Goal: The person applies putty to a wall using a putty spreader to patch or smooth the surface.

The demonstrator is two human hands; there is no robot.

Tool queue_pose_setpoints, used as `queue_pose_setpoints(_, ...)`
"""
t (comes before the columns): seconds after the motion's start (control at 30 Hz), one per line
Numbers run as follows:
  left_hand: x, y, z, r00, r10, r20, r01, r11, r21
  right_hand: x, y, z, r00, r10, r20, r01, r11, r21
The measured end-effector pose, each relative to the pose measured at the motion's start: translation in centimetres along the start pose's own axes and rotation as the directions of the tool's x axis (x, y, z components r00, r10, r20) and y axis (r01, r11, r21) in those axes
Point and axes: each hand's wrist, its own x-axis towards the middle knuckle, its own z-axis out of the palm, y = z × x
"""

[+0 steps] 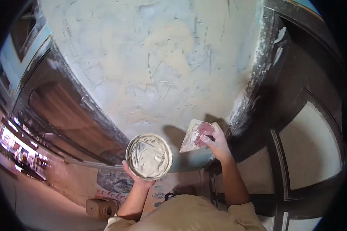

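My left hand (138, 178) holds a round, shallow tub (149, 178) from below and the side. Creamy off-white filler (148, 158) lies in it, smeared up its inner wall. To the right, my right hand (218, 145) grips a wide filling spreader (190, 138) with the thumb pressed on its reddish middle; the blade is crusted with pale filler. Both hands are up in front of a pale wall (150, 69) covered in patchy, streaked filler. The spreader is close to the wall, but I cannot tell whether it touches.
Dark wooden door frames border the wall, with a brown door (58, 104) at left and a dark panelled door (312, 142) at right. Filler smears mark both frame edges. Low on the left stand a brown plastic stool (98, 208) and a printed sheet (113, 183).
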Motion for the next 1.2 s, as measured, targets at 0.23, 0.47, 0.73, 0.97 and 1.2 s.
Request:
queue_pose_setpoints(0.23,-1.0,1.8,-1.0,0.995,0.067,0.075,-0.072,0.995,0.075,-2.0,-1.3,5.2,0.947,0.14,0.289,-0.185,0.973,0.135)
queue_pose_setpoints(0.47,-2.5,2.6,-2.7,0.992,0.047,0.116,-0.067,0.982,0.177,-2.3,1.1,9.0,0.852,0.273,0.446,-0.298,0.954,-0.013)
queue_pose_setpoints(0.73,-3.0,2.1,-3.0,0.995,0.056,0.085,-0.069,0.985,0.157,-1.0,1.6,9.1,0.875,0.189,0.446,-0.152,0.981,-0.117)
queue_pose_setpoints(0.97,-3.6,2.3,-1.5,0.997,0.079,0.015,-0.08,0.989,0.122,-1.3,-2.1,9.0,0.89,0.204,0.409,-0.108,0.963,-0.246)
queue_pose_setpoints(1.2,-4.6,3.5,1.8,0.989,0.148,-0.019,-0.149,0.988,-0.042,-3.5,-6.1,8.3,0.934,0.106,0.341,0.047,0.909,-0.414)
